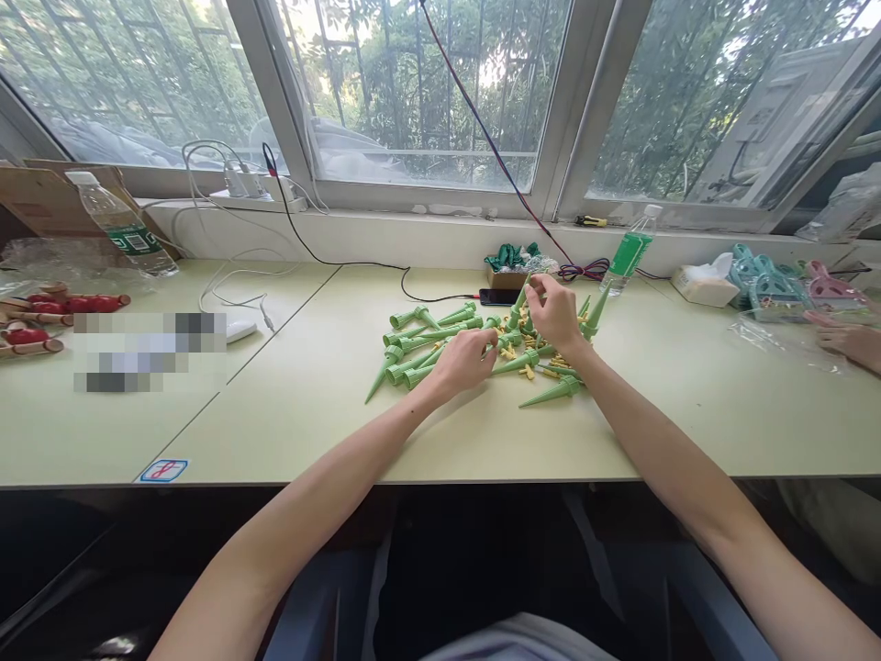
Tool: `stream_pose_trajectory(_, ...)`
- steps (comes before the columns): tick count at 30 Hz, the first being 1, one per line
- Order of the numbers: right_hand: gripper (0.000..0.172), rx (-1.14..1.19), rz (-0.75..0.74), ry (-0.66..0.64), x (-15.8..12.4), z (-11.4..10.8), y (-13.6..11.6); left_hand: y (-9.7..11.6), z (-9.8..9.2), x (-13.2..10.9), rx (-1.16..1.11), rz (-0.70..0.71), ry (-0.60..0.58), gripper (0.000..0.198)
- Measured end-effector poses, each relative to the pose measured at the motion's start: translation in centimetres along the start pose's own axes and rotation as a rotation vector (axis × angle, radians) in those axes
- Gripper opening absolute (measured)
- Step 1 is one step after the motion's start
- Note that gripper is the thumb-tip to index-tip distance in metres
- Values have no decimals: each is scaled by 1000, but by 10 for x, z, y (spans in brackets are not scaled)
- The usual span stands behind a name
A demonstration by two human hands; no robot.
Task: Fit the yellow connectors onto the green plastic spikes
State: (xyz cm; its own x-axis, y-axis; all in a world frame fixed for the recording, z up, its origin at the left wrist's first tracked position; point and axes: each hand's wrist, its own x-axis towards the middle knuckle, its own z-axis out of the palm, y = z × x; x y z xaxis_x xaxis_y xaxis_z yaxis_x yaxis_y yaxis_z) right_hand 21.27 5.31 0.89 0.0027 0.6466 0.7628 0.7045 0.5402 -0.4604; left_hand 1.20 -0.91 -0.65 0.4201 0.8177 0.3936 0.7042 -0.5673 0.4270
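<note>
Many spikes (551,394), mid-frame, look light, stiff, best held by the collar (570,386); right hand (554,314) pinches one; left hand (466,362): cannot tell.

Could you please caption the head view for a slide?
Left hand and right hand among green spikes and yellow pieces on a table.

- Left of the green spikes (549,395), the surface (303,404) left room to pass.
- Behind them, a phone (496,296) and box (505,280) stood in the way.
- A bottle (629,252) blocked the right rear.
</note>
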Motion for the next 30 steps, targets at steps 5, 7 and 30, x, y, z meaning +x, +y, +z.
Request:
stream_pose_trajectory(5, 31, 5, 20, 1, 0, -3, -2, -1, 0, 1, -14, 0, 47, 17)
stream_pose_trajectory(7, 30, 7, 20, -2, 0, -3, -3, 0, -1, 1, -20, 3, 72, 16)
stream_pose_trajectory(30, 17, 35, -121, -266, -33, -7, -23, -5, -7, 6, -228, -55, 287, 20)
